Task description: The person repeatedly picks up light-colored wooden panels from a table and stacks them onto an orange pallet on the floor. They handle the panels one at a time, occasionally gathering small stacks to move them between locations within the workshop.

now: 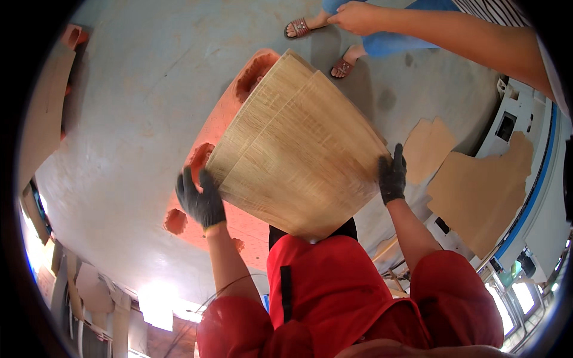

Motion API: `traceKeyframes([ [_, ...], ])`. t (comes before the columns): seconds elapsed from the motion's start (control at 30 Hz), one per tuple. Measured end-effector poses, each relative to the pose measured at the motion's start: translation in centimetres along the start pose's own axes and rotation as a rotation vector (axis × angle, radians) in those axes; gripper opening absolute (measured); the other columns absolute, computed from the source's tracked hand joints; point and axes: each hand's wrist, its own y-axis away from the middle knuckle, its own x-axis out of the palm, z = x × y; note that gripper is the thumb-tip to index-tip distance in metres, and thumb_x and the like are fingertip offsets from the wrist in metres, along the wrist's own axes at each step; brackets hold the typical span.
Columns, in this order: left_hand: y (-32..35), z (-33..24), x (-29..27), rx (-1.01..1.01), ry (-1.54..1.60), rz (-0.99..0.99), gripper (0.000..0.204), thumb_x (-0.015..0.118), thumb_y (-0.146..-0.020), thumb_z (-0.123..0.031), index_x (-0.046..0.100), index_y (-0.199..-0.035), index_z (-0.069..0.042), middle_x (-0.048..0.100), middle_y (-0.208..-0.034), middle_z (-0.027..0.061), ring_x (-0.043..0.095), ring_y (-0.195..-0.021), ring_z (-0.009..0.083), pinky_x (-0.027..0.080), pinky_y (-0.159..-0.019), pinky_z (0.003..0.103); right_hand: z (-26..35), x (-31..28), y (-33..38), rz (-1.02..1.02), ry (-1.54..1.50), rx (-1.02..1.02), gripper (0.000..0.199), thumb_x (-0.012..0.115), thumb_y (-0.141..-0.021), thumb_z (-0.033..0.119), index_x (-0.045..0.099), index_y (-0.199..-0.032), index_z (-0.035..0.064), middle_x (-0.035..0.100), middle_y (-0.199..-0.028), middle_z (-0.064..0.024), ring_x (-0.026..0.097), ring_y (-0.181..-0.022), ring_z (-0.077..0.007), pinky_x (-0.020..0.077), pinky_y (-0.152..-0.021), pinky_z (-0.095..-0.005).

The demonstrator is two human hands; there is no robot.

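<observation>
I hold a stack of light wood-grain boards (295, 149) out in front of my red apron. My left hand (200, 200), in a dark glove, grips the stack's left edge near the corner. On the right edge sits my right hand (392, 175), also gloved, clamped on it. The upper board lies slightly askew on the ones below. Under the stack, on the grey concrete floor (137, 107), lies an orange-red panel (224, 113) with rough cut-outs.
Another person's bare arm and hand (358, 17) reach in at the top right, with sandalled feet (298, 27) on the floor nearby. Brown cardboard pieces (477, 191) lie at the right beside a white and blue machine (519, 119). More boards lean at the left rim.
</observation>
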Motion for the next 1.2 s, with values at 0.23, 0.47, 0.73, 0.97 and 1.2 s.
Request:
traceKeyframes([
  [0.23,6.8,5.9,4.8,-0.702,1.135,0.134,0.056,0.049,-0.095,-0.041,0.040,-0.134,-0.002,0.048,-0.133,0.0078,0.047,-0.119,0.0230,0.038,-0.101,0.036,-1.6,0.7,-1.0,-0.012,-0.382,0.272,0.050,0.055,-0.092,0.028,0.044,-0.134,0.0026,0.052,-0.130,-0.0164,0.049,-0.119,-0.0256,0.0378,-0.100,-0.0343],
  [0.47,2.7,4.5,5.1,-0.687,1.232,-0.018,0.047,0.047,-0.096,-0.036,0.046,-0.129,-0.004,0.051,-0.126,0.0071,0.049,-0.113,0.0197,0.041,-0.096,0.034,2.1,-0.2,-2.5,0.160,-0.313,0.366,0.039,0.050,-0.094,0.035,0.061,-0.119,0.0074,0.063,-0.116,-0.0119,0.058,-0.108,-0.0225,0.0411,-0.094,-0.0327],
  [0.73,2.6,6.1,5.8,-0.679,1.071,0.021,0.037,0.048,-0.095,-0.027,0.056,-0.122,-0.003,0.054,-0.118,0.0066,0.052,-0.109,0.0177,0.042,-0.093,0.032,0.0,0.5,-3.9,0.192,-0.269,0.264,0.043,0.049,-0.093,0.042,0.064,-0.115,0.0080,0.064,-0.111,-0.0152,0.060,-0.103,-0.0272,0.0433,-0.091,-0.0358],
  [0.97,1.7,2.4,5.0,-0.785,1.138,-0.050,0.033,0.060,-0.090,-0.027,0.060,-0.110,-0.001,0.061,-0.100,0.0047,0.057,-0.093,0.0153,0.047,-0.081,0.031,-0.4,0.0,-4.8,0.244,-0.243,0.357,0.047,0.048,-0.093,0.042,0.062,-0.117,0.0041,0.061,-0.117,-0.0179,0.058,-0.106,-0.0282,0.0427,-0.092,-0.0353],
  [1.2,-1.6,2.5,3.2,0.067,0.047,-0.060,0.029,0.059,-0.088,-0.028,0.066,-0.093,-0.001,0.065,-0.097,0.0125,0.060,-0.088,0.0273,0.047,-0.076,0.035,0.4,1.9,-2.2,-0.071,-0.671,0.468,0.050,0.050,-0.095,0.032,0.043,-0.137,0.0061,0.057,-0.126,-0.0105,0.051,-0.115,-0.0186,0.0366,-0.101,-0.0313],
])
